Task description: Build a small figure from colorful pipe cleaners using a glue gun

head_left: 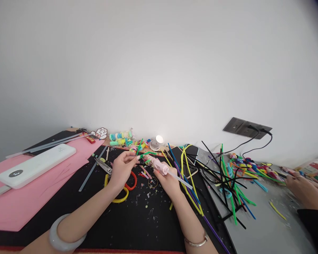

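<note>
My left hand is closed in a pinch around a bent green pipe cleaner, just above the black mat. Beside it, my right hand is wrapped around a small pink hot glue gun. A translucent glue stick sticks out of the gun's back end toward the lower right. The gun's front points up and left, close to the green pipe cleaner; whether they touch I cannot tell. Scissors with red and yellow handles lie partly hidden behind my left hand.
A white power bank rests on pink sheets at left. Loose pipe cleaners spread across the right side. Small colourful pieces and a lit lamp stand by the wall. Another person's hand is at far right.
</note>
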`<action>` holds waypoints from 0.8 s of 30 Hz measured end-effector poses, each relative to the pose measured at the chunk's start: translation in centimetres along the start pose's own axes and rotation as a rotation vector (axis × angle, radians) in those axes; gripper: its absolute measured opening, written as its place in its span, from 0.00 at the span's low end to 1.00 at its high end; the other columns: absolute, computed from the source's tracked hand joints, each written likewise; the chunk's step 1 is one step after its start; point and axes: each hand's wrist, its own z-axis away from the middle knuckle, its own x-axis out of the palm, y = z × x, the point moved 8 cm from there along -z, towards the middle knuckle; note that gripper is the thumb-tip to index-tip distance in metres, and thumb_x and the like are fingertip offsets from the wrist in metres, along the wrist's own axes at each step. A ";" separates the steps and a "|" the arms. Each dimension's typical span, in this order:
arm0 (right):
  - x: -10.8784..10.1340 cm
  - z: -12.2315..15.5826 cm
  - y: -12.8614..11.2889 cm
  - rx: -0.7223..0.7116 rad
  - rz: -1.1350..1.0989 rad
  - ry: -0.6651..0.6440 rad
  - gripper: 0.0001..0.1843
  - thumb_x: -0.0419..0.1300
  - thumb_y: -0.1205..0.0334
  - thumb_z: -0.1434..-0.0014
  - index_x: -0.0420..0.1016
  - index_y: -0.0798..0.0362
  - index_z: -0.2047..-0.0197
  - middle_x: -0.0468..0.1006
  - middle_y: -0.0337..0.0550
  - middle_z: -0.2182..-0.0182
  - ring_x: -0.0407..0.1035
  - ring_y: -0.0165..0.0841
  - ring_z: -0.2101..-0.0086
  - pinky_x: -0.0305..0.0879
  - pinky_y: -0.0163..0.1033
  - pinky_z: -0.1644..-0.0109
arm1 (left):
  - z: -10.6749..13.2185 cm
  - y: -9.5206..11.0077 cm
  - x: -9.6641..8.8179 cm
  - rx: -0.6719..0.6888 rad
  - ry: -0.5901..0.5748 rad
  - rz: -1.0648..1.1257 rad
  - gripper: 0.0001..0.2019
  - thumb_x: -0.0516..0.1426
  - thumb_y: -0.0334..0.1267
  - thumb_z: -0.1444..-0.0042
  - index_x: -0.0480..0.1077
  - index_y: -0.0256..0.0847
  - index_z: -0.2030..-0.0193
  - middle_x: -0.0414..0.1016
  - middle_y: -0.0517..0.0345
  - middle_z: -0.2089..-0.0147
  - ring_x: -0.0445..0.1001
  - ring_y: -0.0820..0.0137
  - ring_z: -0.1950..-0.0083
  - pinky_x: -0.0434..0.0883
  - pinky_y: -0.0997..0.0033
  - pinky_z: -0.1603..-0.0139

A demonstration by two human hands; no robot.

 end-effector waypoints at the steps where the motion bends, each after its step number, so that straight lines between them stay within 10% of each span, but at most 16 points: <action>1: -0.1 0.0 0.0 0.004 0.008 0.006 0.09 0.56 0.57 0.41 0.71 0.53 0.68 0.76 0.41 0.73 0.71 0.33 0.72 0.59 0.32 0.68 | 0.0 0.0 -0.1 -0.002 0.005 0.000 0.18 0.65 0.49 0.56 0.68 0.40 0.64 0.77 0.57 0.71 0.78 0.63 0.64 0.74 0.65 0.63; 24: -0.2 0.0 0.1 0.018 -0.004 0.020 0.09 0.56 0.57 0.42 0.71 0.52 0.70 0.75 0.39 0.76 0.70 0.31 0.75 0.59 0.31 0.70 | 0.4 0.7 -0.2 -0.011 0.009 -0.033 0.18 0.64 0.50 0.55 0.67 0.41 0.64 0.77 0.58 0.71 0.77 0.63 0.64 0.72 0.67 0.64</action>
